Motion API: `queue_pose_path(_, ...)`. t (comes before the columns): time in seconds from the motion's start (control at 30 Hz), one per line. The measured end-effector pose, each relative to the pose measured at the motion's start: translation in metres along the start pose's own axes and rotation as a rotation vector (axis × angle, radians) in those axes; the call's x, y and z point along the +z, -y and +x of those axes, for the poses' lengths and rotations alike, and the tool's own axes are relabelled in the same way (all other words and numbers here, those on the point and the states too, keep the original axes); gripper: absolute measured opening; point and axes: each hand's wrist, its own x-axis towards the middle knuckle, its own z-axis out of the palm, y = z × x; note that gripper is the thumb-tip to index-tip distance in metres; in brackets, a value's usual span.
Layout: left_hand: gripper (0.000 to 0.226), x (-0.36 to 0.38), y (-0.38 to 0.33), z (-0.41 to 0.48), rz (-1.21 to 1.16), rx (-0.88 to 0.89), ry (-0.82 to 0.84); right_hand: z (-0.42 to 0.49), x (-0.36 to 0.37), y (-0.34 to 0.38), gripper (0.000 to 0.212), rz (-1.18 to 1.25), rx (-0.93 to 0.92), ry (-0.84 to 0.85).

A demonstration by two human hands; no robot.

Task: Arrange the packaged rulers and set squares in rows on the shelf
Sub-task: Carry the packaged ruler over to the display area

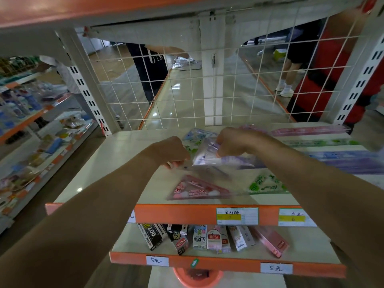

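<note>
The shelf point(116, 154) is cream, its front edge point(176, 214) orange with white price labels point(236, 216) banded yellow. At lower centre is a pink set square point(197, 189) dotted white, and right of it a clear set square point(266, 185) printed green. Mid-frame shows a purple set square packet point(209, 155). At upper right are a pink ruler point(307, 129), a green ruler point(320, 142) and a purple ruler point(349, 161). The wire grid point(187, 90) is white.

Both hands hold a purple set-square packet point(209, 155) over the shelf point(116, 154). The right hand point(234, 142) pinches its top edge, and the left hand point(172, 151) curls its fingers at its left corner. Nearer the camera than that packet lies a pink set square point(197, 189), with a green set square point(267, 183) nearer and rightward. Behind the packet sits a blue-green packet point(197, 135). To its right lie a pink ruler point(307, 129), a green ruler point(320, 142) and a purple ruler point(353, 161).
</note>
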Motion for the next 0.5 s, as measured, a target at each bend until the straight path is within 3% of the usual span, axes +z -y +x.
queue_pose_path(0.2,0.027,0.017,-0.016,0.005,0.316,0.049,-0.076,-0.002,-0.007,-0.003,0.023,-0.018,0.046,-0.044)
queue_pose_path(0.37,0.018,0.014,-0.022,0.001,0.385,0.015,-0.023,-0.009,-0.015,-0.006,0.022,-0.010,0.061,-0.010)
queue_pose_path(0.5,0.030,0.015,-0.019,0.001,0.367,0.007,-0.016,-0.014,-0.019,-0.004,0.022,-0.002,0.062,0.043)
